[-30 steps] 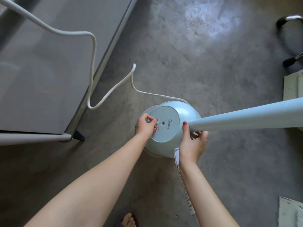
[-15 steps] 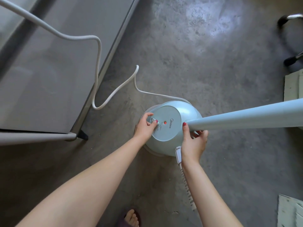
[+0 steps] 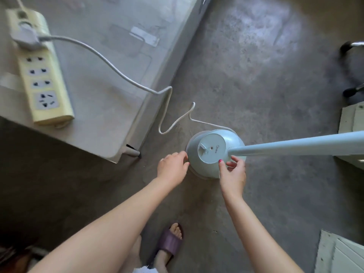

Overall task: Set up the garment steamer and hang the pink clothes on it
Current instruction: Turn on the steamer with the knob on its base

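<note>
Garment steamer base (image 3: 212,152): pale blue, rounded, standing on the grey concrete floor (image 3: 256,85), just off the corner of the desk (image 3: 110,79). Flat oval top panel carries a small knob (image 3: 202,147), a small round dot beside it, and a printed brand mark.

Pole (image 3: 295,147): pale blue tube rising from the right side of the base and running out of view at the right edge.

Power cord (image 3: 118,72): white, leaving the back of the base, looping on the floor, climbing over the desk edge to a grey plug (image 3: 26,37).

Power strip (image 3: 40,69): yellowed, lying on the desk top at left; the plug sits in its upper socket, several sockets below it free.

Left hand (image 3: 173,167): at the left flank of the base, fingers (image 3: 183,157) loosely curved, tips at or just short of the housing; contact cannot be told. Nothing held.

Right hand (image 3: 233,174): at the near side of the base below the foot of the pole, fingers spread and relaxed, thumb with a red nail resting on the panel edge. Nothing gripped.

Foot in a purple slipper (image 3: 170,243): on the floor, below the hands.

White furniture pieces (image 3: 350,134): at the right edge, partly cut off. Dark chair legs (image 3: 352,67) at upper right.

Pink clothes: not in view.
</note>
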